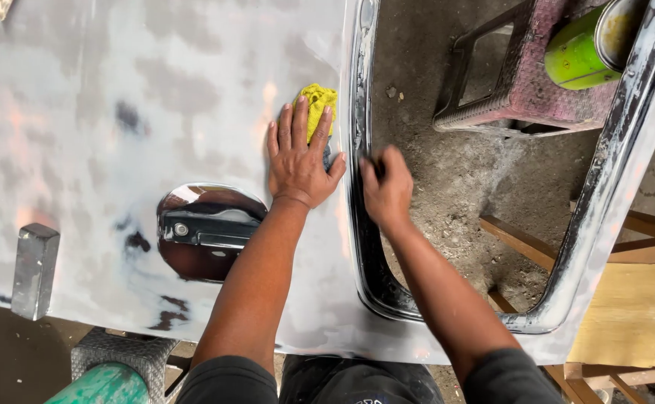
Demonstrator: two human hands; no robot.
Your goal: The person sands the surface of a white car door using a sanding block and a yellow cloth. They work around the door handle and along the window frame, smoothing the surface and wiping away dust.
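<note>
Sanded grey car door (118, 112) over dirt floor (447, 172), both hands pressing.

Auto body w/shop: sanded car door (155, 112), dirt floor (447, 172).

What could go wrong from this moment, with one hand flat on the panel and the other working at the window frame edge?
1. The right hand rubs along the narrow window frame edge; the fingers could slip off or scrape on it.
2. The yellow cloth is only partly pinned under the left hand near that edge, so it might slide off through the opening.
3. The green can lies tilted on the stool below, so a knock could perhaps tip it.
</note>
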